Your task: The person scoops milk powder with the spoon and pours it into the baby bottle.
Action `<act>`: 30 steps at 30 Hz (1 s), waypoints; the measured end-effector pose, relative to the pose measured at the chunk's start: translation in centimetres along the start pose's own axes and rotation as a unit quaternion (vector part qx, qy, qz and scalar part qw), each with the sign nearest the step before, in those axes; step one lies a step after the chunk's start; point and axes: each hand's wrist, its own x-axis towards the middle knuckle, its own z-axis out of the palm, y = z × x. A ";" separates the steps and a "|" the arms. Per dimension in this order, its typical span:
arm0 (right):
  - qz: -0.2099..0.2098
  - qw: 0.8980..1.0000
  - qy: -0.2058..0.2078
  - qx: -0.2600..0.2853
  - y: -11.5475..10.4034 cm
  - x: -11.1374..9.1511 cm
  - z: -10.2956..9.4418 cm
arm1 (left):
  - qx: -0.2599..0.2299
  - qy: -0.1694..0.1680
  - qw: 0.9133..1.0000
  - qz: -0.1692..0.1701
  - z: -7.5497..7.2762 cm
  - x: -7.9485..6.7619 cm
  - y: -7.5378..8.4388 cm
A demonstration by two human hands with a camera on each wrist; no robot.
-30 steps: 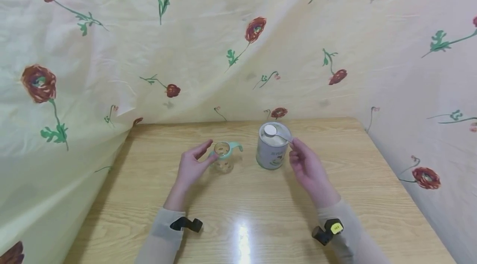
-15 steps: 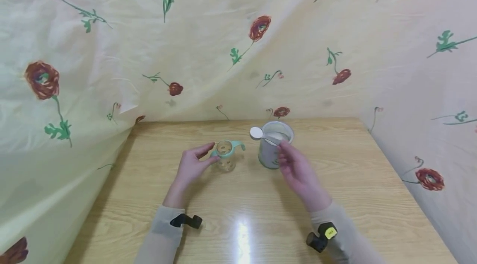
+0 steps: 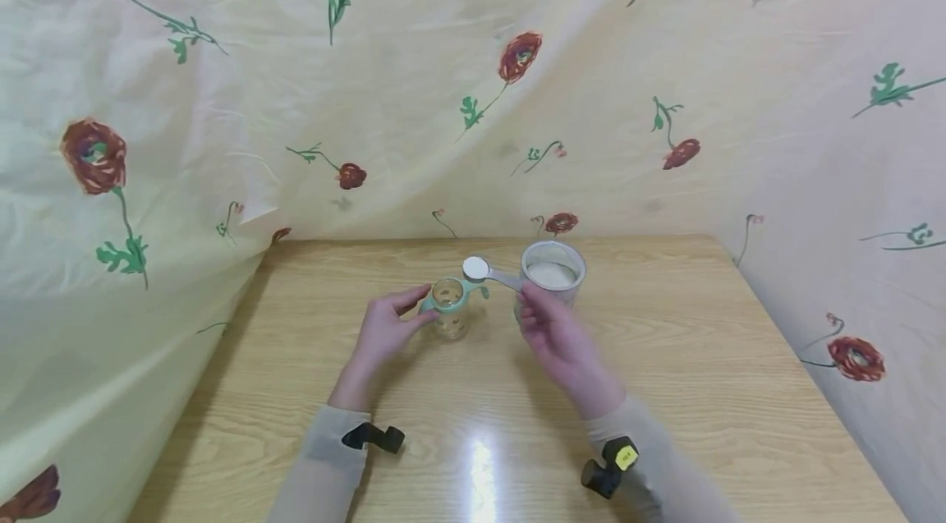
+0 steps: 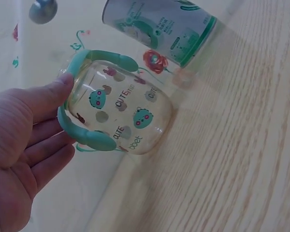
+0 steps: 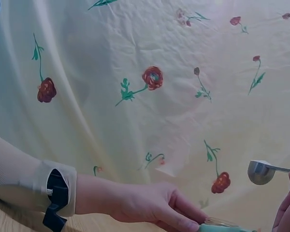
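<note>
A clear baby bottle [image 4: 121,104] with a mint-green two-handled collar stands upright on the table, its mouth uncovered. My left hand [image 3: 392,328] holds it at the collar, thumb on the near side and fingers behind. My right hand [image 3: 560,346] pinches the handle of a metal measuring scoop [image 5: 261,173]. White powder, level with the rim, fills the scoop's bowl, which hangs just to the right of the bottle's mouth in the head view. Behind my right hand stands an open milk powder can [image 4: 159,29], white and green, with white powder [image 3: 550,275] inside.
The wooden table [image 3: 473,392] runs back to a hanging cloth [image 3: 399,96] printed with red flowers. Cloth also hangs along the left and right sides. Each forearm carries a strapped wrist camera [image 3: 602,474].
My right hand has lifted the filled scoop off the can and carried it left toward the bottle's mouth. My left hand stays at the bottle.
</note>
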 end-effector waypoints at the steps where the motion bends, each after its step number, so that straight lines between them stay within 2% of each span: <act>1: 0.002 1.000 0.002 0.003 0.2 0.1 0.2 | 0.002 -0.001 1.000 0.003 0.0 0.0 0.0; 13: -0.010 1.000 0.021 -0.003 2.5 2.2 0.8 | 0.000 0.007 1.000 0.020 0.3 0.1 -0.4; 24: -0.017 0.999 0.042 -0.025 3.3 2.6 0.6 | 0.014 0.014 1.000 0.005 0.4 0.0 -0.1; 30: -0.030 0.997 0.051 -0.056 3.6 3.2 0.3 | 0.011 0.021 1.000 0.003 0.4 0.0 -0.1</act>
